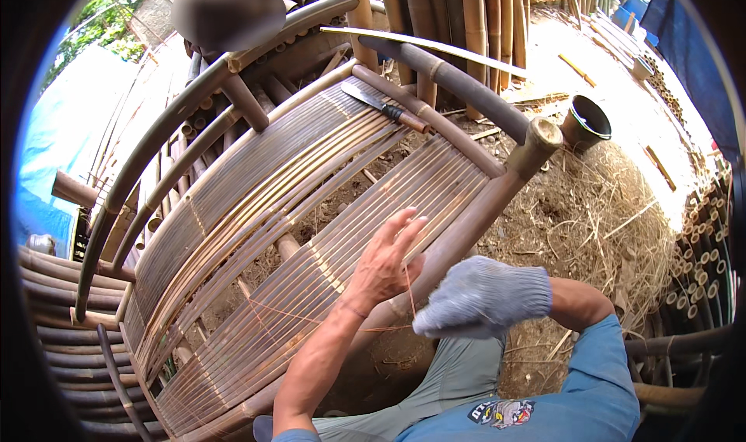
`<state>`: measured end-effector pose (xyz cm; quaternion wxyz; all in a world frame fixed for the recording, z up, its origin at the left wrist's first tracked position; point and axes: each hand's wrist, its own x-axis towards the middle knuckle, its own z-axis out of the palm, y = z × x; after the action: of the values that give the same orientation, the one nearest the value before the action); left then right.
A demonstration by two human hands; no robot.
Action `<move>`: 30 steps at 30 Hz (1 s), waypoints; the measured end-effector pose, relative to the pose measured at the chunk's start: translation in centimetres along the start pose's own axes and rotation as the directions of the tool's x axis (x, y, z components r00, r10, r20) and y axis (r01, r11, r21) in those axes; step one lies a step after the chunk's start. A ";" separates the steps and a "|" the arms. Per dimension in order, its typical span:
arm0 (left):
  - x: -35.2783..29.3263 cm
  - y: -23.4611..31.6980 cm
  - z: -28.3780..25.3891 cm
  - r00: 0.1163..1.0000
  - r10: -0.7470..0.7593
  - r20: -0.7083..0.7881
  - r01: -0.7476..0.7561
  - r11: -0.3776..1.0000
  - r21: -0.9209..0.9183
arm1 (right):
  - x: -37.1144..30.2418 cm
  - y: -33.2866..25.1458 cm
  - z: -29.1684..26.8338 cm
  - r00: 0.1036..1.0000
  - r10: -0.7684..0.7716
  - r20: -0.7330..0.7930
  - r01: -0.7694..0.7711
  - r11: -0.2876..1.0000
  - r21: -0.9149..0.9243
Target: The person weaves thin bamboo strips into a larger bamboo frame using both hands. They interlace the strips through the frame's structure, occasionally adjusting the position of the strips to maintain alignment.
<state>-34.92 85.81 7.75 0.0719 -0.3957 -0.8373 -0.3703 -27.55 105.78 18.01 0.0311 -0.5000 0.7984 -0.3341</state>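
Note:
Both my hands are over the near edge of a bamboo bench with a slatted seat. A thin reddish string runs between them, and a stretch of it trails left across the slats. My bare left hand has two fingers stretched out, while its curled fingers hold the string. Wearing a grey knitted glove, my right hand is closed where the string meets it. On the seat's far right part lies a knife with a broad blade and a dark and brown handle. Loose bamboo strips cross the seat's middle gap.
A dark bucket-like container stands past the bench's right corner post. Dry shavings cover the ground there. Bamboo poles stand upright behind, and cut bamboo lengths are stacked at right. Another person's blurred head appears at the top left.

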 end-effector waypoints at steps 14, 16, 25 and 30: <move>5.7 -14.6 1.6 0.635 -0.768 -0.084 0.764 0.609 0.212 | 3.4 29.2 -5.4 0.691 0.197 -0.696 -0.659 0.566 -0.494; 6.8 -15.3 2.4 0.658 -0.746 -0.104 0.752 0.642 0.151 | 5.3 30.4 -1.6 0.733 0.354 -0.581 -0.655 0.599 -0.461; 7.7 8.8 5.9 0.903 -0.423 -0.066 0.398 0.887 -0.235 | 3.7 21.8 3.9 0.604 0.630 0.489 -0.692 0.109 0.714; 5.8 5.2 5.3 0.948 -0.317 0.017 0.308 0.905 -0.293 | -3.3 27.9 2.7 0.781 0.260 -0.568 -0.426 0.887 -0.179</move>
<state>-34.15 95.10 9.26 -0.0344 -0.2568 -0.8247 -0.5027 -46.58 114.88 -0.76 -0.2043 -0.2317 0.8946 -0.3229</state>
